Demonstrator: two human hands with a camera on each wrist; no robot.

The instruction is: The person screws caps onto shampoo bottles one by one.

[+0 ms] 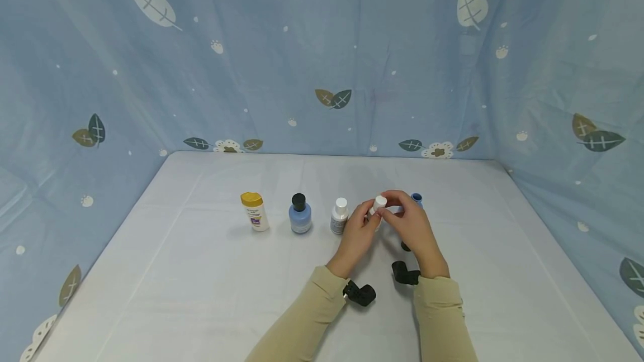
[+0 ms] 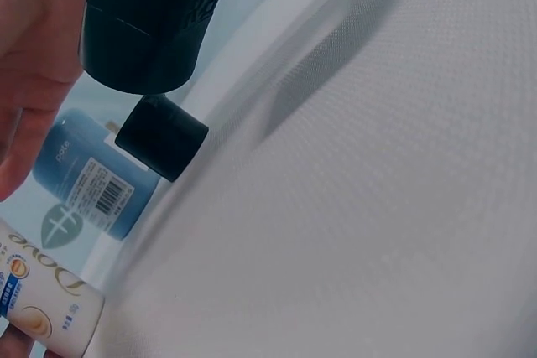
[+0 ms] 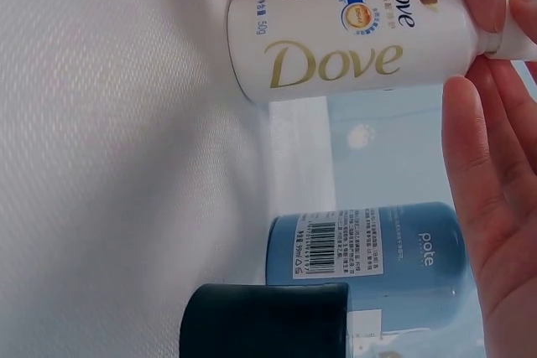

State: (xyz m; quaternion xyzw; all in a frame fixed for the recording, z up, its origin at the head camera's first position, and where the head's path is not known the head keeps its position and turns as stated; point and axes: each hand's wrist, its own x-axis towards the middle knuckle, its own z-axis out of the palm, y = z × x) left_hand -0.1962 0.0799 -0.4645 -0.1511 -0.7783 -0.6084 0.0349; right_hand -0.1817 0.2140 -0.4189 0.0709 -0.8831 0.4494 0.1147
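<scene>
My left hand (image 1: 355, 241) holds a small white Dove bottle (image 3: 352, 35) upright, its fingers behind the bottle's body. At the top, my right hand (image 1: 413, 228) pinches the white cap (image 1: 380, 201) between thumb and fingers. A narrow neck shows beneath the cap in the right wrist view. Behind my right hand stands a blue bottle (image 3: 369, 245) labelled "pote", mostly hidden in the head view, its open blue mouth (image 1: 416, 197) showing. A black cap (image 2: 162, 137) lies on the table in front of that bottle.
Left of my hands stand a white bottle with a white cap (image 1: 339, 217), a blue bottle with a black cap (image 1: 300, 217) and a white bottle with a yellow cap (image 1: 255, 214). All are on the white table (image 1: 191, 295), before a blue leaf-patterned curtain (image 1: 282, 55).
</scene>
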